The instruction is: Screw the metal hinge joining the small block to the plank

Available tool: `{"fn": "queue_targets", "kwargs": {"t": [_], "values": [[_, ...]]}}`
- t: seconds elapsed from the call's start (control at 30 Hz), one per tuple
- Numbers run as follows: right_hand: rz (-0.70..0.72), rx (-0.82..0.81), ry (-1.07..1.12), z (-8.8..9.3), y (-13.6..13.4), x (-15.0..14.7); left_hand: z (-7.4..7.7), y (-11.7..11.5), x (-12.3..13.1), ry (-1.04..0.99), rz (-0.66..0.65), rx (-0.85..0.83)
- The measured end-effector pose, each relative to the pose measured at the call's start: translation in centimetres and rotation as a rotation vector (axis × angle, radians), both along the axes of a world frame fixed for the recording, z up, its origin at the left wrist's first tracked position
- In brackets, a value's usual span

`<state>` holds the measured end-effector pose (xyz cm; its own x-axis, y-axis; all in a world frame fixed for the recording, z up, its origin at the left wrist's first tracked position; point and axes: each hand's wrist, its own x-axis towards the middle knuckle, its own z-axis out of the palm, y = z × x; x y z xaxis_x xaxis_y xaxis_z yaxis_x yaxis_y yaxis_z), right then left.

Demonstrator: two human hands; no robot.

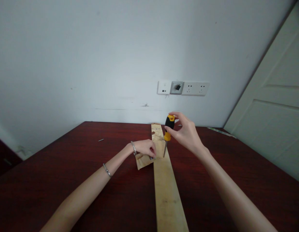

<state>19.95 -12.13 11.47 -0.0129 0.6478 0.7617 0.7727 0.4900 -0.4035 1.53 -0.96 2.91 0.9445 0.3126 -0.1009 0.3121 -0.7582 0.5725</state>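
A long pale wooden board point(167, 193) runs away from me across the dark red table. My right hand point(184, 130) grips a yellow and black screwdriver point(169, 124) by its handle, upright with a slight tilt. Its metal tip points down at the board's face; whether it touches cannot be told. My left hand point(146, 148) is closed just left of the tip, its fingertips pinching something small and shiny, too small to name. Under that hand a short piece of wood point(143, 162) sticks out from the board's left side.
A loose screw or nail point(101, 140) lies on the table point(103, 199) at the left. Wall sockets point(193, 88) sit on the white wall behind. A thin printed strip point(222, 132) rests at the table's back right, near a white door point(280, 96).
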Motion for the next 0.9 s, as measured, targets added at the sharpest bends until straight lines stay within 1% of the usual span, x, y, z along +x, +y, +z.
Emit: {"fn": "queue_targets", "kwargs": {"t": [0.17, 0.4, 0.5, 0.7, 0.9], "values": [[-0.009, -0.043, -0.042, -0.2, 0.1, -0.3, 0.0, -0.3, 0.1, -0.003, 0.01, 0.069], [-0.028, -0.099, -0.049, -0.1, 0.0, -0.4, 0.7, -1.1, 0.4, 0.016, -0.038, 0.166], [-0.034, -0.105, -0.061, 0.0, -0.1, -0.4, 0.9, -1.3, 0.4, 0.032, -0.024, 0.191], [-0.031, -0.126, -0.067, 0.1, -0.2, -0.3, 1.0, -1.5, 0.5, 0.036, 0.016, 0.195], [-0.027, -0.118, -0.071, 0.0, -0.1, -0.3, 0.6, -1.3, 0.4, 0.001, 0.032, 0.175]]}}
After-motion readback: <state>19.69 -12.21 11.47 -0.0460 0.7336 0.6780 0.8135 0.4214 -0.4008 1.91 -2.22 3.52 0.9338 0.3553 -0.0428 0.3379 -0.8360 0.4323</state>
